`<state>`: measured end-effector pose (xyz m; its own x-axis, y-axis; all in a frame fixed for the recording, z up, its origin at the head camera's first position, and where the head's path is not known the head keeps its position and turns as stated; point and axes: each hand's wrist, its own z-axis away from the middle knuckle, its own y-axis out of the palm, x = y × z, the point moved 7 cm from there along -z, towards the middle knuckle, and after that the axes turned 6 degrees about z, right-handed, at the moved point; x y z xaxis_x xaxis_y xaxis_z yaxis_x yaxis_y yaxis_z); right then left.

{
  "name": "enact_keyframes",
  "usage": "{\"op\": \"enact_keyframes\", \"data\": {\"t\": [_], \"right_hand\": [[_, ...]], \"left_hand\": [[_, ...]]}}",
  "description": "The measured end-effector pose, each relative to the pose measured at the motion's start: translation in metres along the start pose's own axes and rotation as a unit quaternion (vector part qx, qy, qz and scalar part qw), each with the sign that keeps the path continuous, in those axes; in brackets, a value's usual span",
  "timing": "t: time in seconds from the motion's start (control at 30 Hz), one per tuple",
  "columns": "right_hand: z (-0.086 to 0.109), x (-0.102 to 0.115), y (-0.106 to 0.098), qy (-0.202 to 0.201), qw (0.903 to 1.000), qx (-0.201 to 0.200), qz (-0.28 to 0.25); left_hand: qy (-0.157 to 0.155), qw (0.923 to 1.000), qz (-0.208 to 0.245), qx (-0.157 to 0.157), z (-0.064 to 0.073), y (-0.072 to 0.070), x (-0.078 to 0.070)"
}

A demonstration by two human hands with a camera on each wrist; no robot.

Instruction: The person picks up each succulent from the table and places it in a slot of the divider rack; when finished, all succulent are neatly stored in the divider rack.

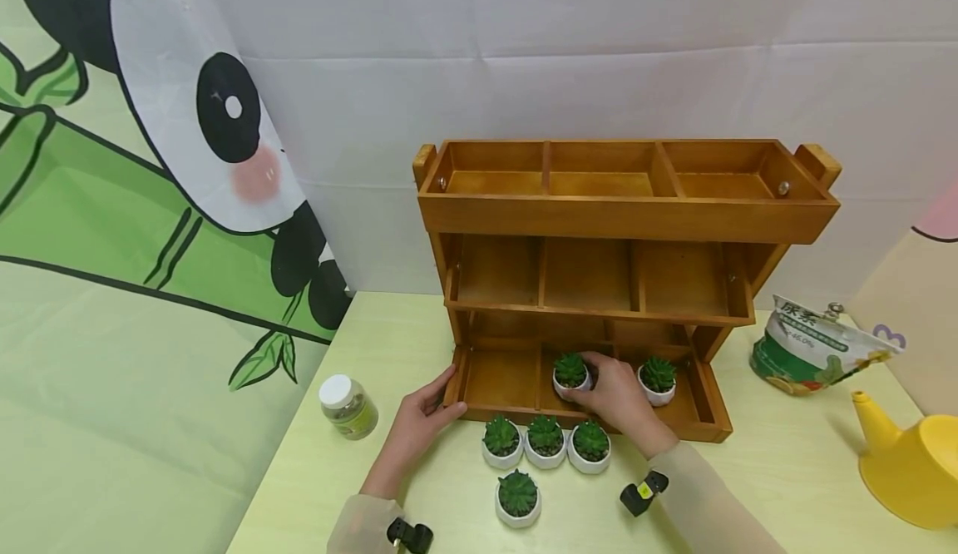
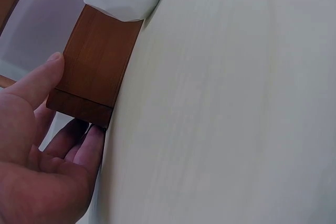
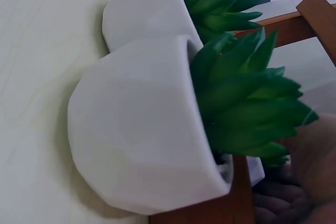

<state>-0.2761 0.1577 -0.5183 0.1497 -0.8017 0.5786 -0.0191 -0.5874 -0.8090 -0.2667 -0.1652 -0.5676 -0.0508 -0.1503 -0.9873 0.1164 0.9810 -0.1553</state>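
A three-tiered wooden plant stand (image 1: 629, 215) has divided trays. My right hand (image 1: 617, 394) pinches a small potted succulent (image 1: 571, 373) in a white pot, inside the bottom tray's middle compartment. To its right, another potted succulent (image 1: 659, 378) sits in the same tray. My left hand (image 1: 413, 431) holds the left front corner of the bottom tray; the left wrist view shows its thumb and curled fingers about the wooden end (image 2: 97, 61). On the table before the stand, several potted succulents (image 1: 545, 439) stand in a row, with a single one (image 1: 517, 497) nearer me. In the right wrist view, a near pot (image 3: 139, 129) partly hides the right hand.
A clear jar with a white lid (image 1: 348, 406) stands left on the pale table (image 1: 299, 496). To the right are a clipped green-and-white bag (image 1: 812, 348) and a yellow watering can (image 1: 909, 462). A white cloth (image 1: 599, 55) hangs behind the stand.
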Motion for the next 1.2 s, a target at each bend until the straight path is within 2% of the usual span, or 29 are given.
{"op": "enact_keyframes", "data": {"t": [0.23, 0.57, 0.83, 1.2], "right_hand": [[0.000, 0.002, -0.005, 0.026, 0.9994, 0.020, 0.009], [-0.001, 0.002, -0.005, 0.041, 0.9984, 0.032, 0.020], [0.002, 0.001, -0.005, 0.036, 0.9990, 0.022, 0.009], [0.013, 0.004, -0.019, 0.021, 0.9990, -0.001, -0.040]], "left_hand": [[0.006, 0.9998, 0.011, 0.015, 0.002, -0.001, -0.001], [0.006, 0.9997, 0.011, 0.021, 0.004, -0.002, -0.002], [0.010, 0.9997, 0.008, 0.020, 0.004, -0.002, -0.003], [0.010, 0.9997, 0.003, 0.020, 0.004, -0.002, -0.003]]}}
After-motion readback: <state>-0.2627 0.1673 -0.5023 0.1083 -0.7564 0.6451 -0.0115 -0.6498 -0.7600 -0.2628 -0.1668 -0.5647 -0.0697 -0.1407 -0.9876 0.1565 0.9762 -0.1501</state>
